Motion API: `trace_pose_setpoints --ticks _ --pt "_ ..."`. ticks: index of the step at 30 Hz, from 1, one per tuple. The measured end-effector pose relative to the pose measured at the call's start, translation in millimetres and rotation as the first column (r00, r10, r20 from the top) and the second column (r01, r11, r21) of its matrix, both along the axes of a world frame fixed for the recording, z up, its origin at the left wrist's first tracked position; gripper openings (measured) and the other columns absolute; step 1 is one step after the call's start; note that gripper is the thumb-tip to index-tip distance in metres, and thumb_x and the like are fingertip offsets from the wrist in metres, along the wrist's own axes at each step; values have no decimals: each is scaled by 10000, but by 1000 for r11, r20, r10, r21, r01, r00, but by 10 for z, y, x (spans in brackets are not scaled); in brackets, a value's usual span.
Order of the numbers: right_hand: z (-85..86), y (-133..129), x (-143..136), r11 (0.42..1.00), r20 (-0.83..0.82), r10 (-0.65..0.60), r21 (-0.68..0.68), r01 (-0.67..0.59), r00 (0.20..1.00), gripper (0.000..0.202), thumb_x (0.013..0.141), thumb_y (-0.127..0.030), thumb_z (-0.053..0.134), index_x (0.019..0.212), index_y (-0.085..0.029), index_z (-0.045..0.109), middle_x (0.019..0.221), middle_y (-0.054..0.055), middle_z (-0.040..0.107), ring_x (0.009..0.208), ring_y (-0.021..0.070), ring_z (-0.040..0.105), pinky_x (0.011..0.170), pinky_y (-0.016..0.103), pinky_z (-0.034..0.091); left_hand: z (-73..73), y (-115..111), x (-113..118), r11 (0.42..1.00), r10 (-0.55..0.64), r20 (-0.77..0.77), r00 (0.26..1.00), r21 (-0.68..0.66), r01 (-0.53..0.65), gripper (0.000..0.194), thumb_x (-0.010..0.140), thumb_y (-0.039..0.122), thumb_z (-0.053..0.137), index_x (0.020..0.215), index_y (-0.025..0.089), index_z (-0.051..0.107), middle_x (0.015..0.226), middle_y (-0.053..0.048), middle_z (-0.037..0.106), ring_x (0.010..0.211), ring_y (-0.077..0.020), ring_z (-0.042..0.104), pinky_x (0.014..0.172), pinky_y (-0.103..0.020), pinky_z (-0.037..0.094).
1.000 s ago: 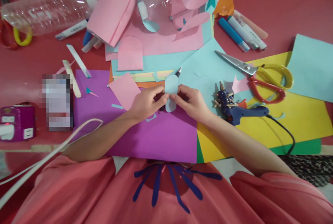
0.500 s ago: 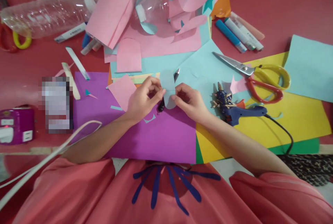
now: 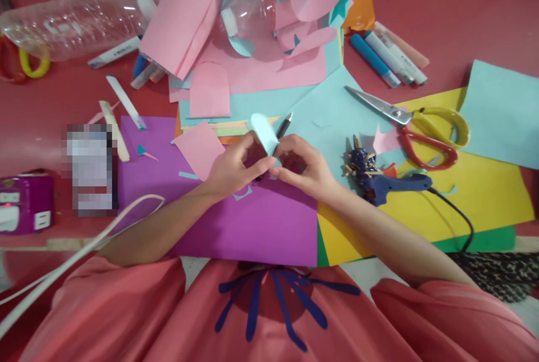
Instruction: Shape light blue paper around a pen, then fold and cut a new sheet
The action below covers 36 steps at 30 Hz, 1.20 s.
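Observation:
Between my two hands is a small light-blue paper piece with a rounded end, tilted up and bent. My left hand pinches it from the left, thumb in front. From the right, my right hand grips its lower part, its thumb close to the left thumb. Behind the fingers a black pen lies on the paper sheets, tip pointing away; its middle is hidden. Below the hands is a purple sheet, with a curved blue scrap on it.
Scissors and a blue glue gun with a black cord lie to the right, on blue and yellow sheets. Markers, plastic bottles and pink paper pieces fill the back. A phone and white cable are at left.
The blue paper piece stood flatter toward me before; now its upper end is bent and tilted to the left. My fingers have drawn closer together, and more of the pen shows.

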State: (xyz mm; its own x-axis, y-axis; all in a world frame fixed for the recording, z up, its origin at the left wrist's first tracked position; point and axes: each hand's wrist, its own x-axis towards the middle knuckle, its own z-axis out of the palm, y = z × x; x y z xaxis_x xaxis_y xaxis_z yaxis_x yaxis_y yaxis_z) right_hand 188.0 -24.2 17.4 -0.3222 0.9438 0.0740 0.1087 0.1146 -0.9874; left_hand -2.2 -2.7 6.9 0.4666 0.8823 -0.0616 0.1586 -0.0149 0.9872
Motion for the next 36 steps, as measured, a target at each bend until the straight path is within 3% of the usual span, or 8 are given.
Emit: trace_pose_setpoints --ticks 6,10,14,21,24,27,32,36 --pt "18 -12 16 998 -33 -2 -60 0 999 115 905 -283 639 978 -222 575 778 -18 577 630 108 528 590 267 452 99 49 50 993 115 -44 992 -34 -116 343 875 505 639 767 239 451 586 63 410 505 -99 420 472 -236 352" --pt "7 -5 11 995 -62 4 -96 -10 998 179 861 -222 634 1009 -233 533 731 -46 528 626 111 524 579 260 447 112 52 64 992 110 -49 993 -63 -113 388 861 527 655 759 241 414 559 72 410 478 -90 391 443 -227 314" --pt "-9 7 1 992 -112 -7 -126 -8 994 218 860 -252 666 930 -246 459 756 -52 529 631 97 519 584 256 440 112 53 62 988 156 -104 982 31 -154 384 909 543 578 738 232 433 573 61 398 493 -91 383 461 -234 328" --pt "-27 3 -26 980 -199 -49 -199 9 979 388 861 -398 732 928 -267 373 665 -106 499 572 84 516 571 243 425 67 38 76 977 211 -28 977 -25 -211 418 872 573 631 1104 278 447 666 74 520 532 -97 512 528 -239 395" --pt "-24 4 -31 980 -192 -76 -195 38 978 412 855 -441 745 925 -270 377 642 -110 512 548 88 518 545 238 408 55 10 69 976 216 -50 975 9 -216 418 900 563 604 1171 294 433 670 72 514 531 -102 528 544 -256 416" --pt "-17 9 -24 984 -168 -93 -167 65 981 369 866 -438 733 949 -267 417 635 -109 498 537 89 507 532 240 402 52 -5 60 978 207 0 978 29 -207 454 913 490 593 1282 312 397 781 43 606 601 -116 592 598 -272 478" --pt "9 15 2 988 -160 -105 -133 84 982 201 878 -222 672 1017 -240 528 660 -92 519 543 80 536 537 231 426 55 9 43 993 102 1 995 61 -102 198 910 339 558 1082 251 604 912 -8 685 806 -142 671 724 -273 543" --pt "12 14 6 985 -168 -118 -146 94 979 119 895 -232 672 965 -225 576 639 -76 550 558 90 575 540 229 445 43 21 31 990 117 -8 993 77 -116 139 900 309 593 982 224 665 898 -3 703 819 -134 675 738 -249 543"
